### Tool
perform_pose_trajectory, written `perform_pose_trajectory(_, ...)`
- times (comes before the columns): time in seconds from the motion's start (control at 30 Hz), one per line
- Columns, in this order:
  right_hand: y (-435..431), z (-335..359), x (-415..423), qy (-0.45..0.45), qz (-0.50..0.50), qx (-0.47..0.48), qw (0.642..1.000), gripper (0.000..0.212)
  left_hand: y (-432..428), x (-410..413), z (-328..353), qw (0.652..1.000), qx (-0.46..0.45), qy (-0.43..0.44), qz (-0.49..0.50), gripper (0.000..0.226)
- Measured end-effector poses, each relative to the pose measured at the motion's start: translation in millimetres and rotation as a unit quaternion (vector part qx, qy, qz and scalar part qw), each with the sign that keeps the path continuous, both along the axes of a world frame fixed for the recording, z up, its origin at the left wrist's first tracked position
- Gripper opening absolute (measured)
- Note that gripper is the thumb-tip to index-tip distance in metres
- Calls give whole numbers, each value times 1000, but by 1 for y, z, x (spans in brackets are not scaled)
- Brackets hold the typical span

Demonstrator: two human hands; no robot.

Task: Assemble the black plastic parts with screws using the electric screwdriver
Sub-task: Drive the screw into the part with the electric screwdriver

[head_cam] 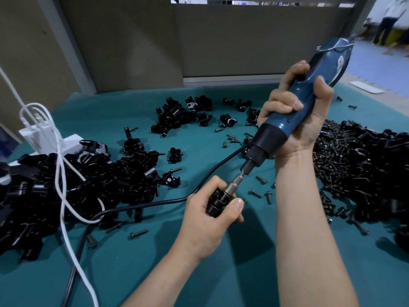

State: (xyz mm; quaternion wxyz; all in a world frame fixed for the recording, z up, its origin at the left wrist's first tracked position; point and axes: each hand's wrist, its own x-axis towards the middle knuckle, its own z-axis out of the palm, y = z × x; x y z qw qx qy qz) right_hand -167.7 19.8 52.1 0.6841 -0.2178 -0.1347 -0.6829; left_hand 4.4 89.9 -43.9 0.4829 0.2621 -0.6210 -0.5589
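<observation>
Gripping black part (218, 203) in left hand (208, 220), raised off mat (243, 273) for bit access. Right hand (298, 120) fisted round screwdriver (294, 116), angled down, bit seated in part. Loose screws (261, 189) just right of part.

Left grip (212, 214) closed low, right grip (296, 111) clenched higher, forearms raised.
</observation>
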Motion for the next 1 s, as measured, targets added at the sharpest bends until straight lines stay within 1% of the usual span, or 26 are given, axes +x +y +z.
perform_pose_trajectory(0.27, 2, 5, 1, 37, -13, 4, 999, 45, 2, -1, -1, 1000, 2, 24, -19, 37)
perform_pose_trajectory(0.33, 3, 8, 2, 62, -33, -1, 998, 46, 1, -1, -3, 1000, -12, 20, -17, 31)
perform_pose_trajectory(0.4, 3, 10, 3, 83, -49, -9, 995, 46, 1, 0, -3, 1000, -25, 10, -8, 20)
perform_pose_trajectory(0.53, 3, 10, 0, 75, -53, -15, 996, 47, 0, 1, 0, 999, -39, 13, -2, 3)
perform_pose_trajectory(0.7, 4, 5, -4, 49, -40, -5, 998, 46, 2, -1, 1, 997, -70, -9, 8, 16)
perform_pose_trajectory(0.9, 4, 6, 1, 48, -33, -4, 998, 44, 3, -2, 2, 998, -62, -7, 29, 26)
perform_pose_trajectory(1.0, 6, 8, 1, 45, -22, -17, 999, 42, 3, -3, 1, 998, -58, -18, 30, 26)
